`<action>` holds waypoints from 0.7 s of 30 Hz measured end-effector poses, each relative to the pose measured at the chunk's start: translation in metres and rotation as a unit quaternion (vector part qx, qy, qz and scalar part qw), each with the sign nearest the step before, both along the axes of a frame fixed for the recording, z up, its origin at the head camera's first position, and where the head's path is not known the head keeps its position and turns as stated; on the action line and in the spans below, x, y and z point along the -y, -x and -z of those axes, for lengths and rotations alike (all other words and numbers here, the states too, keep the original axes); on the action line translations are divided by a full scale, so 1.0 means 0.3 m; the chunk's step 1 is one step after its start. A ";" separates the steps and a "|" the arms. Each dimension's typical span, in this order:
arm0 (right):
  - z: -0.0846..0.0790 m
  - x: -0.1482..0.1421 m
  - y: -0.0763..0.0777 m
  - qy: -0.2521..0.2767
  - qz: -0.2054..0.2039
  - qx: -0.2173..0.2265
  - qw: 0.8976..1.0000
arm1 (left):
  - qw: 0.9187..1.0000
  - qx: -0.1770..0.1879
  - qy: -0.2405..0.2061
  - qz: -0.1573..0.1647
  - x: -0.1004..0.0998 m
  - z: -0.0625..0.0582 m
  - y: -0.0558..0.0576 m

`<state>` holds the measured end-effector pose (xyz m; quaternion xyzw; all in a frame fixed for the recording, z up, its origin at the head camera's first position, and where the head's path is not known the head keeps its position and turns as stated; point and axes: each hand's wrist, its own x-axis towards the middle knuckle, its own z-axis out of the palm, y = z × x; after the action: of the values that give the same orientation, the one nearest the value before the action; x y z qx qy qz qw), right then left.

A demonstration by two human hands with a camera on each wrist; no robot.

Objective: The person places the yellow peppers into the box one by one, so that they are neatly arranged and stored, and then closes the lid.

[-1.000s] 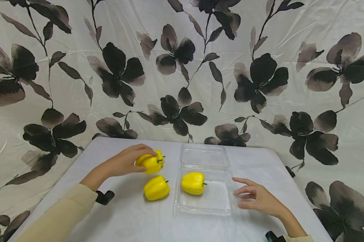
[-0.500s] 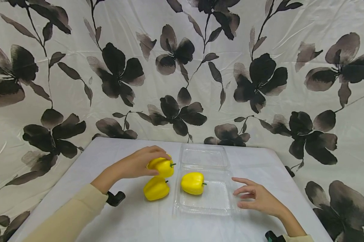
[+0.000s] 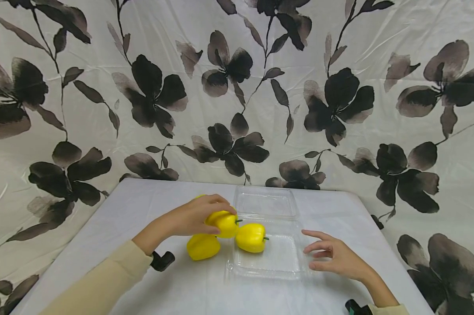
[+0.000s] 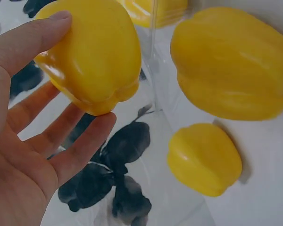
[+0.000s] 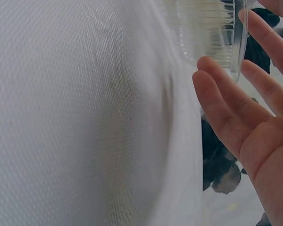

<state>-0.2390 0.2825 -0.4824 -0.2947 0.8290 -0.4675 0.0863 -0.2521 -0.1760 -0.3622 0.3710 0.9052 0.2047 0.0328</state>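
My left hand (image 3: 195, 215) grips a yellow bell pepper (image 3: 224, 224) between thumb and fingers, at the left edge of a clear plastic clamshell container (image 3: 268, 267). In the left wrist view the thumb lies across this held pepper (image 4: 92, 56). Another yellow pepper (image 3: 251, 238) lies inside the container's near half, its stem to the right. Left of the container a further pepper (image 3: 203, 247) rests on the table, partly behind my left hand. My right hand (image 3: 335, 258) is beside the container's right side, fingers loosely spread and holding nothing; its fingertips show near the container wall (image 5: 240, 42).
The container's lid (image 3: 265, 202) lies folded back toward the far edge of the white table (image 3: 327, 214). One more pepper (image 4: 205, 160) sits on the table, mostly hidden behind my left hand in the head view. A floral curtain (image 3: 221, 87) hangs behind the table.
My left hand has carried the held pepper rightward and slightly nearer, from above the left side of the table to the container's left edge. The right hand has stayed put.
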 end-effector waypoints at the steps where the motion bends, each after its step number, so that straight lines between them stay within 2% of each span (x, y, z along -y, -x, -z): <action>1: -0.001 0.001 -0.001 0.000 0.002 0.003 1.000 | 1.000 0.000 0.001 0.003 -0.007 0.001 0.000; 15: 0.006 -0.006 0.000 -0.003 0.003 0.009 1.000 | 0.999 0.025 0.010 0.041 -0.142 0.020 -0.020; 21: 0.001 -0.002 0.000 -0.002 0.001 0.008 1.000 | 0.997 0.056 0.006 0.057 -0.193 0.039 -0.029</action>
<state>-0.2391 0.2832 -0.4827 -0.2896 0.8297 -0.4680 0.0930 -0.2434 -0.1182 -0.3738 0.4095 0.8807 0.2175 0.0969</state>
